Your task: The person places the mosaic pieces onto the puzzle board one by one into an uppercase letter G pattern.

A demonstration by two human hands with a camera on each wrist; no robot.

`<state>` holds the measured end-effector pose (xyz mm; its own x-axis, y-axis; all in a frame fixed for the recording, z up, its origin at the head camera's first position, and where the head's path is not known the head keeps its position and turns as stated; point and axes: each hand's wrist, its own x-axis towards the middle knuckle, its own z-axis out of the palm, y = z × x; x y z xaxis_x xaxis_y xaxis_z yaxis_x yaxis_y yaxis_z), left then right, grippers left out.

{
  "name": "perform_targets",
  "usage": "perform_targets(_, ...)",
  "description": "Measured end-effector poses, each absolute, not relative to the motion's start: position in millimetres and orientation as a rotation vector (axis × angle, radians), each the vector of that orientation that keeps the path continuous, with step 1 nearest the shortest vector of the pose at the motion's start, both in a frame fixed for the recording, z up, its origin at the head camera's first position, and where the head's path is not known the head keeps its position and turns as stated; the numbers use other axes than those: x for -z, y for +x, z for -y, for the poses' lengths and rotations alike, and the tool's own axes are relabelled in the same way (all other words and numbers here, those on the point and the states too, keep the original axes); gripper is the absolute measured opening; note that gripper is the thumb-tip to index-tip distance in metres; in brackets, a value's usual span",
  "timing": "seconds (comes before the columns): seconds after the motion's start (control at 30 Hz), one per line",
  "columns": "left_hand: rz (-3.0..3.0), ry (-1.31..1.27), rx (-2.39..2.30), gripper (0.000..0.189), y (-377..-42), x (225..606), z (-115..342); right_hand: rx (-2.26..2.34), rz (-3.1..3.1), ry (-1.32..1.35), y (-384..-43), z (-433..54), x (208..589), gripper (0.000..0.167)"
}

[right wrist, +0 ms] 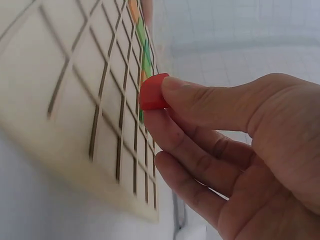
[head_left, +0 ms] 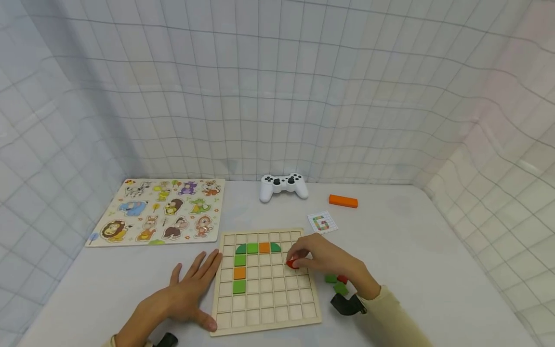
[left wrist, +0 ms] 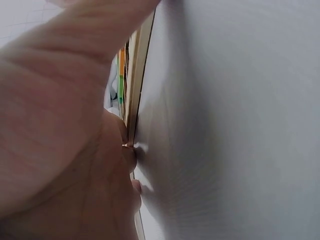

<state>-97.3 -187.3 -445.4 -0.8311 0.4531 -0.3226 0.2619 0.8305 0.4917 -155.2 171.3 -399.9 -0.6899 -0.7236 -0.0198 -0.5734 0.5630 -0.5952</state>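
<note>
A wooden grid board (head_left: 267,300) lies on the table in front of me. Green and orange tiles fill several cells across its upper rows and down its left side, with rounded dark green ones at two corners. Between thumb and fingers my right hand (head_left: 323,254) pinches a red tile (right wrist: 154,92) with a rounded edge, close over the right part of the grid. My left hand (head_left: 186,294) lies spread along the board's left edge, fingers straight, fingertips and thumb right at the rim.
Several loose green tiles (head_left: 340,288) and a red one (head_left: 342,279) lie beside the board, under the right forearm. A pattern card (head_left: 323,222), an orange block (head_left: 343,201) and a white game controller (head_left: 284,187) sit farther back. An animal puzzle (head_left: 159,212) is at the left.
</note>
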Motion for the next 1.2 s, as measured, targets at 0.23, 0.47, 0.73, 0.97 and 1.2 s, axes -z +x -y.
perform_targets(0.23,-2.580,0.520,-0.607,0.153,-97,450,187,0.889,-2.387,-1.117,-153,-133,401,0.011)
perform_targets(0.47,-2.584,0.531,-0.568,0.154,-98,450,188,0.885,-2.330,-1.134,-148,-105,399,0.005)
perform_targets(0.73,-2.568,0.562,-0.600,0.152,-100,448,189,0.758,-2.464,-1.122,-144,-80,399,0.003)
perform_targets(0.97,-2.579,0.537,-0.581,0.153,-101,448,187,0.810,-2.414,-1.117,-138,-70,403,0.002)
perform_targets(1.2,-2.590,0.550,-0.575,0.154,-101,448,189,0.779,-2.391,-1.119,-129,-65,408,0.007)
